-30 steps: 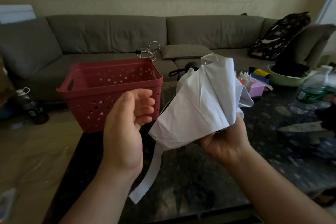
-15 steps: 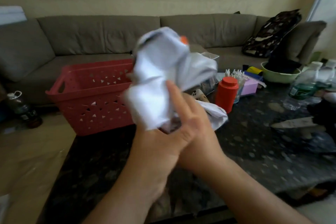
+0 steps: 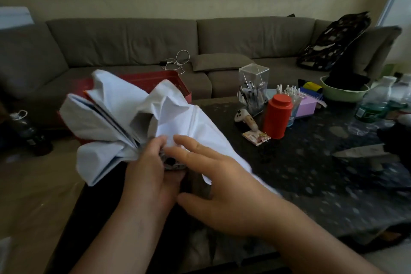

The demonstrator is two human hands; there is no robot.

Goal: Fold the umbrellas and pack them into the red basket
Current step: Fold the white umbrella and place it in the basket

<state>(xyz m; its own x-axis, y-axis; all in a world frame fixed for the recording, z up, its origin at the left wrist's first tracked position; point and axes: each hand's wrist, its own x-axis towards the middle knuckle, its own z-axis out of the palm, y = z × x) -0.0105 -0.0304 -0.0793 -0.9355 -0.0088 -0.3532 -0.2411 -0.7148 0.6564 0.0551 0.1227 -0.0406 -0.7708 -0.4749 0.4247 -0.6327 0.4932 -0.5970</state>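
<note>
A white umbrella (image 3: 124, 113) with loose, crumpled canopy folds is held above the near left part of the dark table. My left hand (image 3: 149, 176) grips it at the gathered end near the handle. My right hand (image 3: 222, 189) is beside it with straight, spread fingers, the fingertips touching the white fabric. The red basket (image 3: 155, 80) stands behind the umbrella at the table's far left corner and is mostly hidden by the canopy.
On the dark speckled table (image 3: 311, 180) stand a red canister (image 3: 277, 115), a clear pen holder (image 3: 253, 87), a small white gadget (image 3: 244, 118), a pink box (image 3: 308, 107), a green bowl (image 3: 342, 93) and water bottles (image 3: 375, 104). A grey sofa (image 3: 142, 46) runs behind.
The umbrella moved from my right hand to my left and swung down to the left. My right hand let go and now only touches the fabric with open fingers.
</note>
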